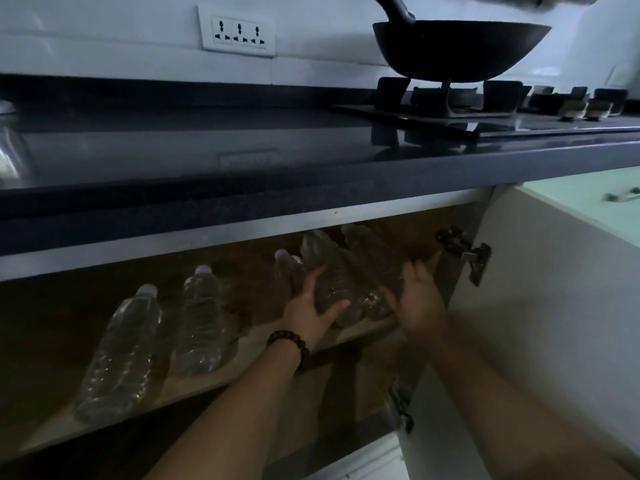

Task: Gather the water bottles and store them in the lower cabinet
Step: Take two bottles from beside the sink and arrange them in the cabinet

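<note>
bottles (332, 289) in a small cluster lie on the upper shelf (242, 372) of the open lower cabinet, toward its right end, caps pointing into the dark at the back. left hand (311, 315) grips the nearest one round its base end, thumb hooked over the front. right hand (420, 299) is at the other side of the cluster with fingers spread and fairly straight, pressing against the outermost bottle rather than wrapping it. the exact count in the cluster is hard to tell in the dim light. three more bottles are on the same shelf to the left: one small (285, 263) just behind the left hand, one (201, 320) near the middle, one (121, 355) well to the left, the last two lying on their sides.

judging from this, the cluster is being pushed in and settled. the risk is rolling: the bottles are round, smooth and lying down, and the bases sit close to the shelf's front edge, so letting go of one side first could send a bottle off the edge into the space below. a hard shove could also knock the small bottle behind.

door (554, 323) stands open at right on its hinge (467, 254). above, the dark bench (242, 168) carries a hob with a wok (460, 50); a socket strip (237, 31) is on the wall.
</note>
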`<action>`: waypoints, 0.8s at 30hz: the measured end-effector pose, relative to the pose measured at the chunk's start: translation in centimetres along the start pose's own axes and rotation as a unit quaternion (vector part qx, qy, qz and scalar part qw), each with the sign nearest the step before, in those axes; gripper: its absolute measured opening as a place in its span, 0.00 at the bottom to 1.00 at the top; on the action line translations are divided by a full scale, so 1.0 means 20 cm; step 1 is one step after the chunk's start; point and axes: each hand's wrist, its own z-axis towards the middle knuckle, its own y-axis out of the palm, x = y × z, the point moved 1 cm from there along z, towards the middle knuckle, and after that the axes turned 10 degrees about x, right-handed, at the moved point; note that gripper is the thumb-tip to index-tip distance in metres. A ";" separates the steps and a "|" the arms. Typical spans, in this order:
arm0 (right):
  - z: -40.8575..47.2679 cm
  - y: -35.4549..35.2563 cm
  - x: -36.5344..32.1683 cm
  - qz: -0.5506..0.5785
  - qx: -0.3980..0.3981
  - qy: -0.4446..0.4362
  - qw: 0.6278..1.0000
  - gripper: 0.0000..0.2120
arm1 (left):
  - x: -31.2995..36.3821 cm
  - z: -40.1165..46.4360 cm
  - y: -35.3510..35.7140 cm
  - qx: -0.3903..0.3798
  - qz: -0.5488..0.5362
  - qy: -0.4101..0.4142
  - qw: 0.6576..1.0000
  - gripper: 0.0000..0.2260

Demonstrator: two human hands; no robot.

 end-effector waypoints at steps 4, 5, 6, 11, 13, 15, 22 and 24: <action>-0.05 -0.03 -0.12 -0.028 -0.001 -0.074 0.997 0.29 | -0.06 0.00 0.01 0.014 0.027 -0.016 0.999 0.36; -0.07 -0.04 -0.19 0.024 -0.031 -0.101 0.994 0.30 | -0.06 0.00 0.01 0.010 0.044 -0.012 0.999 0.36; -0.10 -0.03 -0.26 0.076 -0.077 -0.119 0.987 0.30 | -0.07 0.00 0.01 0.000 0.064 0.000 0.998 0.37; -0.15 0.13 -0.45 0.119 -0.119 -0.142 0.975 0.27 | -0.07 0.00 -0.01 -0.007 0.085 -0.021 0.996 0.54; -0.13 0.13 -0.43 0.120 -0.101 -0.135 0.978 0.23 | -0.09 -0.01 -0.03 0.019 0.083 -0.049 0.995 0.54; -0.12 0.12 -0.39 0.094 -0.086 -0.156 0.980 0.22 | -0.10 -0.02 -0.04 0.010 0.085 -0.072 0.994 0.45; -0.04 0.05 -0.21 -0.030 -0.059 -0.164 0.984 0.20 | -0.10 -0.07 -0.06 -0.004 0.116 -0.076 0.990 0.39; -0.03 0.05 -0.20 -0.051 -0.065 -0.173 0.981 0.20 | -0.11 -0.07 -0.06 -0.019 0.137 -0.074 0.988 0.36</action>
